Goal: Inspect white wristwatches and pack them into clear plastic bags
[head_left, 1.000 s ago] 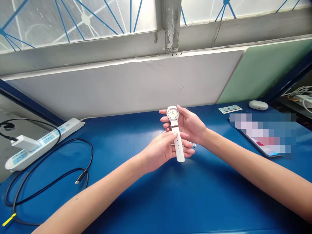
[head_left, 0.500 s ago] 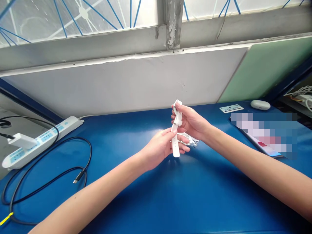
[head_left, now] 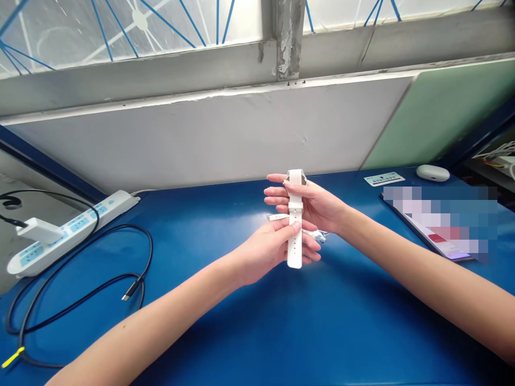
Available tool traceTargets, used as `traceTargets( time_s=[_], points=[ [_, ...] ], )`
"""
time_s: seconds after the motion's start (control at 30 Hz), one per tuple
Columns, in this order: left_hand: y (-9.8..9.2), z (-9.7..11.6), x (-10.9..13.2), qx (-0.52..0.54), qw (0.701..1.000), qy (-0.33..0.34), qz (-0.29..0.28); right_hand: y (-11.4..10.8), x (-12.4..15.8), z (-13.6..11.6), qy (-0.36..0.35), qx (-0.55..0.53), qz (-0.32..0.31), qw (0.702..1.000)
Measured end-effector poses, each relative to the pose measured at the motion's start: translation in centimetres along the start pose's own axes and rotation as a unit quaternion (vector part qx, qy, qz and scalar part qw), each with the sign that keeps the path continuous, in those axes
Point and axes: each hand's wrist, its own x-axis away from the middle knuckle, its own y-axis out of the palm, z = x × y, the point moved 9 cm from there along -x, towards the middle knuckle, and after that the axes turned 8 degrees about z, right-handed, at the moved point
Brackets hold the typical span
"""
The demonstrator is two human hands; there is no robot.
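While the black cable (head_left: 131, 291) lies off to your left, your left hand (head_left: 263, 252) is mostly closed, thumb pressing the loose end of the strap (head_left: 295, 256) onto half-spread fingers, with the white watch (head_left: 295, 215) held up between your hands over the blue desk (head_left: 322, 327). Your right hand (head_left: 322, 202) has the top end, thumb across it, fingers fanned behind; looks like you're checking out the strap, so I'd say next calls for one steady grip while the other shifts.

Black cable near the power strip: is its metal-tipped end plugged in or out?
Out: the connector lies loose on the blue table, its metal tip exposed.
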Motion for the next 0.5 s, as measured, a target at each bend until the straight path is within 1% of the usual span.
traceTargets(
  time_s=[0.1,0.2,0.3,0.4,0.5],
  points=[
    [0.1,0.2,0.3,0.020,1.000,-0.006,-0.002,-1.0,-0.3,-0.7,-0.003,-0.027,0.049,0.998],
    [1.3,0.2,0.9,0.052,0.997,-0.021,-0.052,-2.8,-0.7,-2.0,-0.041,-0.049,0.110,0.992],
    [2.4,-0.1,1.4,0.035,0.995,-0.021,-0.094,-4.6,-1.0,-3.1,-0.087,-0.052,0.159,0.982],
    [2.6,-0.9,1.5,0.008,0.995,-0.024,-0.096,-5.1,-1.1,-3.6,-0.110,-0.052,0.171,0.978],
    [2.0,-1.0,1.1,0.026,0.997,-0.022,-0.070,-4.3,-1.0,-3.6,-0.116,-0.038,0.161,0.979]
  ],
)
